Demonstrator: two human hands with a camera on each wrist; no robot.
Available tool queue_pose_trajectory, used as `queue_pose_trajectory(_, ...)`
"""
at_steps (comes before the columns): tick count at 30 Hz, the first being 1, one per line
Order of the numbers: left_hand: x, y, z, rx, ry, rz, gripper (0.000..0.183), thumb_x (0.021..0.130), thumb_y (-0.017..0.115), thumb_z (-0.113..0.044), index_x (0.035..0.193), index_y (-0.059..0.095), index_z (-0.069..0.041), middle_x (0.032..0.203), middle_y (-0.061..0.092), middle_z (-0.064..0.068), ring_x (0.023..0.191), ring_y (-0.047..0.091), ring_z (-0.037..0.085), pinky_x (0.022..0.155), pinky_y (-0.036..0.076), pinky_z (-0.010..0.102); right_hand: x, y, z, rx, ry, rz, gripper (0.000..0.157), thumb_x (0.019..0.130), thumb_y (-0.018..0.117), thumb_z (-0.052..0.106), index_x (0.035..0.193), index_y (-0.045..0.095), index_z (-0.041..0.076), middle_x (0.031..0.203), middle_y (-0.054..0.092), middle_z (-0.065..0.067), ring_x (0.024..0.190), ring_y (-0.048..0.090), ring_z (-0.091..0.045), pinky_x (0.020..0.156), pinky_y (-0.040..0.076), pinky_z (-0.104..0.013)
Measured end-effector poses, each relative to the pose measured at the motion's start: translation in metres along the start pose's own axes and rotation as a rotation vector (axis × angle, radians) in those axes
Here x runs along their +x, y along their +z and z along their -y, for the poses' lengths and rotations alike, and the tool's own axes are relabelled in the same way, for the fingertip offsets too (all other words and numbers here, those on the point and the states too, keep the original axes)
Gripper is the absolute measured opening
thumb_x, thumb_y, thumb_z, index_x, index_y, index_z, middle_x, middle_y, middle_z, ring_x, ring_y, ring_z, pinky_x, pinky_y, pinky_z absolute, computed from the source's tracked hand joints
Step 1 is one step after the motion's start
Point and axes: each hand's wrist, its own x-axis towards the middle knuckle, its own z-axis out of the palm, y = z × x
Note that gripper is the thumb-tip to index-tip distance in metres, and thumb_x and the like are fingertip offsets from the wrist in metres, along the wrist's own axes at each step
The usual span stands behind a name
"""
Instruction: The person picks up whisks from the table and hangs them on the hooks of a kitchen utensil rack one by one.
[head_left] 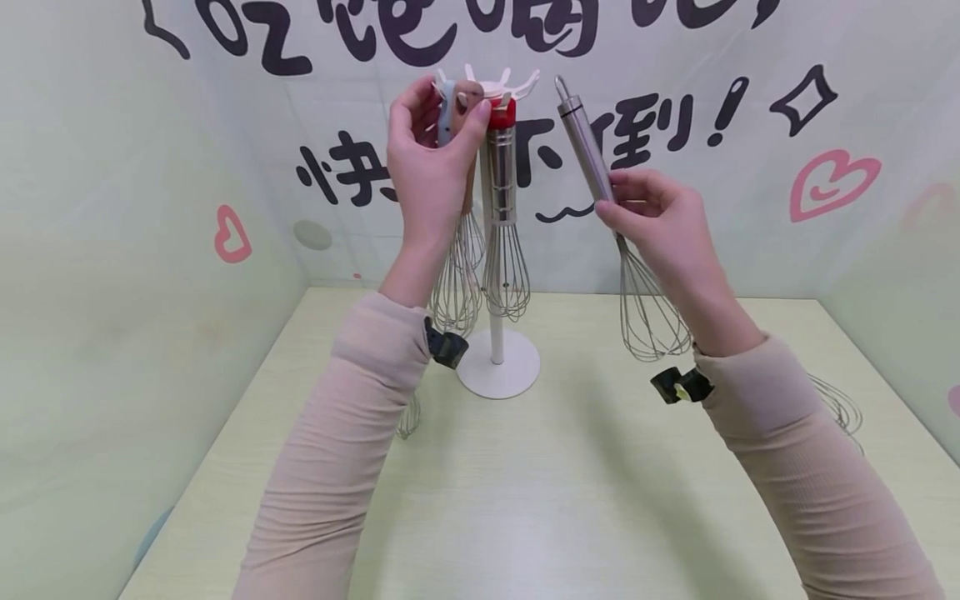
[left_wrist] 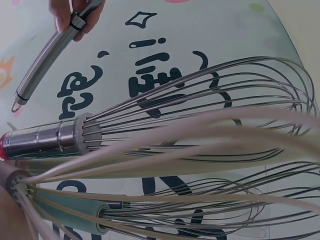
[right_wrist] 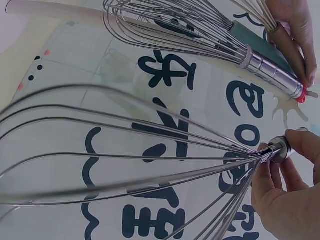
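Observation:
My right hand (head_left: pixel 660 212) pinches the lower handle of a steel whisk (head_left: pixel 585 146), tilted with its hanging loop up, right of a white hook stand (head_left: pixel 497 367). At the stand's top, my left hand (head_left: pixel 435 167) grips a brown-handled whisk (right_wrist: pixel 290 47) near its handle end. Beside that handle is a pale blue-green-handled whisk (left_wrist: pixel 75 210), partly hidden by the fingers in the head view. A steel whisk with a red top (head_left: pixel 502 167) hangs from the stand, close to my left thumb. Whether the brown-handled whisk rests on a hook, I cannot tell.
On the table (head_left: pixel 510 500), one whisk (head_left: pixel 408 417) shows from behind my left forearm and another whisk (head_left: pixel 836 404) from behind the right forearm. A printed wall (head_left: pixel 600 250) with black lettering stands behind, with side panels left and right.

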Motion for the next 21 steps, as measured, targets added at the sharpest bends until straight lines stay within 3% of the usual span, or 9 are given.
queue_pose_trajectory(13,0.008,-0.001,0.016,0.001,0.016,-0.008,0.062,0.082,0.074,-0.013,0.135,0.044,-0.003,0.124,0.053,0.006,0.103,0.052,0.008,0.091,0.048,0.013,0.001,0.009,0.004,0.085,-0.048,-0.006,0.035,0.085,0.07,0.006,0.119,0.064,0.006,0.094,0.065,0.006,0.085,0.061,-0.007,0.077,0.05,-0.014)
queue_pose_trajectory(21,0.007,-0.001,0.016,0.014,0.017,-0.005,0.062,0.082,0.074,-0.014,0.135,0.043,-0.003,0.124,0.053,0.006,0.103,0.051,0.008,0.091,0.048,0.012,0.002,0.011,0.002,0.113,-0.057,0.004,0.034,0.085,0.069,0.005,0.118,0.064,0.006,0.093,0.064,0.006,0.084,0.061,-0.007,0.076,0.05,-0.015)
